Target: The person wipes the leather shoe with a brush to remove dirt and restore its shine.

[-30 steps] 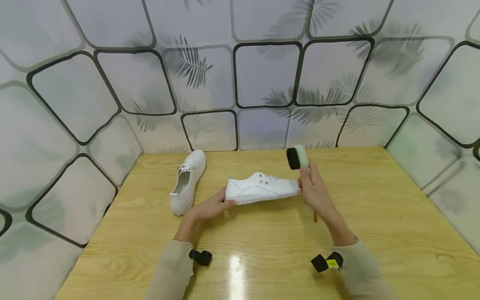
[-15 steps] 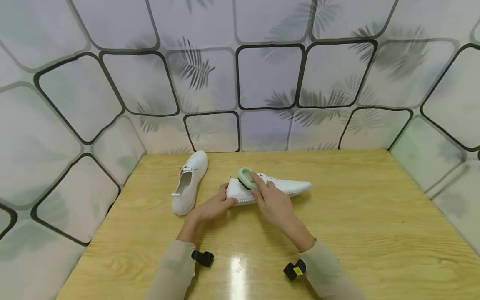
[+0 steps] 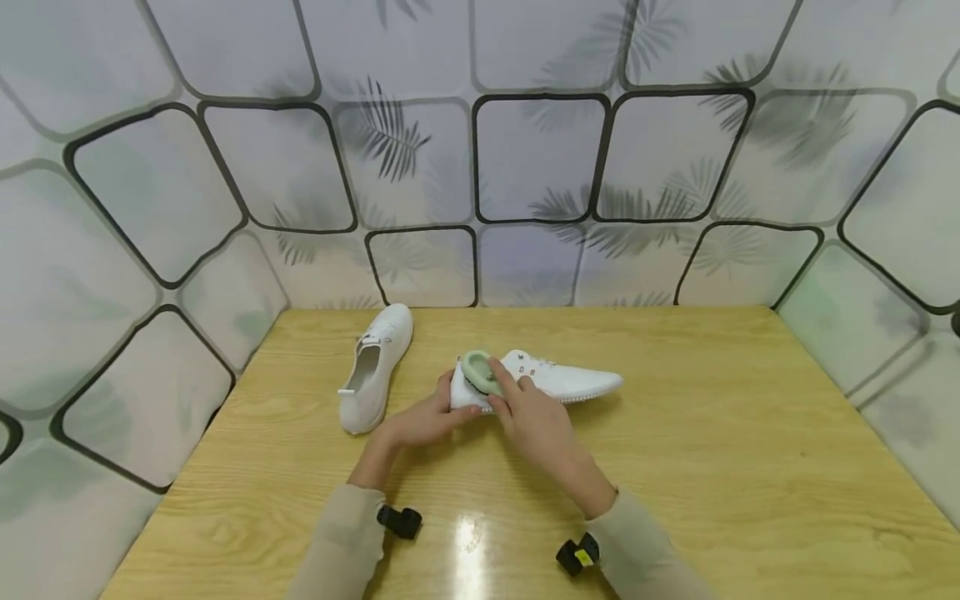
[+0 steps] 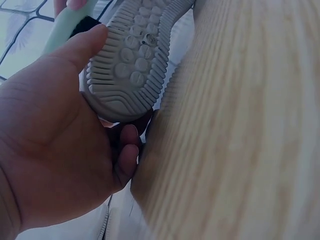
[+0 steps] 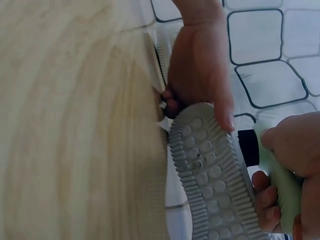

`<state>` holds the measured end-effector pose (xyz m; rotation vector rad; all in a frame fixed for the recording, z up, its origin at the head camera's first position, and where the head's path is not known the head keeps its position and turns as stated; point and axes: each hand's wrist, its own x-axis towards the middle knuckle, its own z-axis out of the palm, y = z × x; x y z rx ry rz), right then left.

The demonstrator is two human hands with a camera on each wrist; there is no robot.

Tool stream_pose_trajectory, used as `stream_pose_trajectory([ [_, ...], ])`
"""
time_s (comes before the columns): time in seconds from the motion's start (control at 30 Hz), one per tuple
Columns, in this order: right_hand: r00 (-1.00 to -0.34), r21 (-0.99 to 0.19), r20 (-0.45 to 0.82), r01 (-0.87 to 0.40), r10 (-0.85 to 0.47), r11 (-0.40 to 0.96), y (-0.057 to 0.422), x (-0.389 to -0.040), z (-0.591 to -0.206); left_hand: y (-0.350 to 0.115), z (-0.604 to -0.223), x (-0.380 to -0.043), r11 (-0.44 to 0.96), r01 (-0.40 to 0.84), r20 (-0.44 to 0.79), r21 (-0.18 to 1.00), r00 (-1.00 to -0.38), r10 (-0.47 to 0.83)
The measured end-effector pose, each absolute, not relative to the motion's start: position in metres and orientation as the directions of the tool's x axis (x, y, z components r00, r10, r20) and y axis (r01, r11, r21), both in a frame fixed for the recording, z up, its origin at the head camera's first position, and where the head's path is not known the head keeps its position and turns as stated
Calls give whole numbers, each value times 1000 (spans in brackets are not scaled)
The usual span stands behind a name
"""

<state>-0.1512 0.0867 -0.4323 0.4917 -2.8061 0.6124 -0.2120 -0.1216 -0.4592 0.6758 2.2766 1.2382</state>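
Observation:
A white sneaker [image 3: 577, 382] is tipped on its side above the table, toe to the right. My left hand [image 3: 429, 417] grips it by the heel, thumb along the sole edge and fingers behind. The ribbed, studded grey sole [image 4: 132, 55] faces the left wrist camera. In my right hand [image 3: 538, 421] is a pale green brush [image 3: 480, 372] with black bristles [image 5: 248, 148], pressed to the shoe's side near the heel. The right wrist view shows fingers wrapped round the brush handle [image 5: 284, 192]. The brush partly covers the shoe's heel side.
A second white sneaker [image 3: 377, 367] rests upright to the left of my left hand, toe toward the back. The wooden table [image 3: 720, 442] runs to a patterned wall covering [image 3: 536, 158] at the back and both sides.
My right hand has brought the brush from beside the toe leftward to the heel, turning it bristles-down, then moved slightly further left and down. The left hand keeps its grip on the heel.

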Motion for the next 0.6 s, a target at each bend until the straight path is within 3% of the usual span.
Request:
stream_pose_trajectory([
  [0.17,-896,-349,278,-431,-347,832,82,-147,-431,-127,-463,-214,465,228,-143,855,-759,635],
  [0.43,-936,-402,209,-345,-282,848,84,-150,-432,-134,-465,-212,493,164,-213,854,-755,621],
  [0.6,-936,-400,184,-351,-301,847,76,-151,-433,-131,-463,-223,459,196,-179,867,-736,653],
])
